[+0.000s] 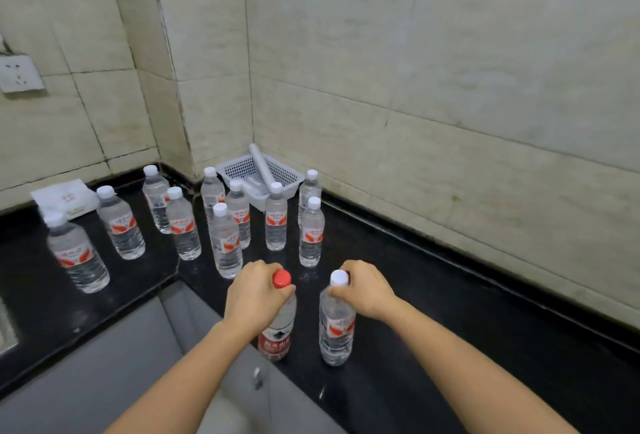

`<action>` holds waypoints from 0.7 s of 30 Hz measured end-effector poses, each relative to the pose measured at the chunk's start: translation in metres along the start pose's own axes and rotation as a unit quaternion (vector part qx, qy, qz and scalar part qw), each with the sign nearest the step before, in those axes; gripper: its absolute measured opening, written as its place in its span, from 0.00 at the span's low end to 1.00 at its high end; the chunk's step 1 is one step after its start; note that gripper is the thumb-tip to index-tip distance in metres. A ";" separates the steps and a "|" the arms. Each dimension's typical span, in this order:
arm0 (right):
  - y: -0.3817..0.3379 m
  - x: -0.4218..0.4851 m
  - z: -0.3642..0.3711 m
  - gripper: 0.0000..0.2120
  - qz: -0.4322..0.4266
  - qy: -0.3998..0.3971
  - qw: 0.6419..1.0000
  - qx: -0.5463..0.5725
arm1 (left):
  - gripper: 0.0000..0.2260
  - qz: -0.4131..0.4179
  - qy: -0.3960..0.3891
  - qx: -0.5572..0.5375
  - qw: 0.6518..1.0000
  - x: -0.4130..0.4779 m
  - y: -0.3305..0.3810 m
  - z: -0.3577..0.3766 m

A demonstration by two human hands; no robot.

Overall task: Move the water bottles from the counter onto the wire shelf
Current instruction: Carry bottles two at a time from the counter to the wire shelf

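The left hand [256,291] is curled round the neck of a red-capped bottle [277,326], just under the cap, with the fingers wrapped tight on it. The right hand [363,290] grips the neck of a white-capped bottle [336,326] in the same way, thumb and fingers closed below the cap. Both bottles are upright and side by side but apart, at the near edge of the black counter [450,329], the red-capped one on the left. Its label is dark red, while the other bottle's label is white with red marks. I cannot tell whether their bases rest on the counter or are just clear of it.

Farther back, ten more water bottles [225,243] stand upright on the counter, all with white caps and white-and-red labels. They spread in a loose group from the left side towards the far corner, none touching the two held bottles.

A white plastic basket [287,174] sits in the far corner against the tiled wall [415,87], with a white tube [261,163] lying slanted across it. A flat white packet [64,198] lies at the far left of the counter, and a wall socket [19,73] is mounted above it. Below the counter's near edge is a grey cabinet [104,364].
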State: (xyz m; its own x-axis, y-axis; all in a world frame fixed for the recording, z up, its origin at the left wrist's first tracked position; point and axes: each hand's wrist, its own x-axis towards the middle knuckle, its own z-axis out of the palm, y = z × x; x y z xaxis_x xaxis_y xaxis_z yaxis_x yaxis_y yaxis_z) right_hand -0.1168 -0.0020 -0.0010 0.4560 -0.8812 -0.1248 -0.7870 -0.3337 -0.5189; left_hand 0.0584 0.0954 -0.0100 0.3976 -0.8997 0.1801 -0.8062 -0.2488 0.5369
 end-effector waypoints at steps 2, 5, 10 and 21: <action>0.017 -0.029 -0.007 0.14 0.021 0.009 1.000 0.005 | 0.16 0.017 -0.012 -0.020 1.000 -0.017 0.013 0.003; 0.040 -0.072 -0.022 0.15 0.042 0.034 0.998 0.018 | 0.13 0.054 -0.030 -0.040 0.997 -0.041 0.041 0.010; 0.075 -0.149 -0.057 0.13 0.077 0.103 0.990 0.051 | 0.09 0.132 -0.073 -0.059 0.987 -0.076 0.105 0.019; 0.155 -0.311 -0.188 0.11 0.105 0.257 0.957 0.080 | 0.07 0.254 -0.066 -0.210 0.942 -0.152 0.300 0.022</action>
State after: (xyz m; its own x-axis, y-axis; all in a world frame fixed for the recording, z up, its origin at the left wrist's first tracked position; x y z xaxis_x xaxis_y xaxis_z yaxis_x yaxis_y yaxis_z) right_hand -0.4591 0.1573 0.1162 -0.0028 -0.9853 0.1709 -0.7466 -0.1116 -0.6559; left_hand -0.2538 0.1500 0.1058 -0.0734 -0.9081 0.4122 -0.6214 0.3650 0.6933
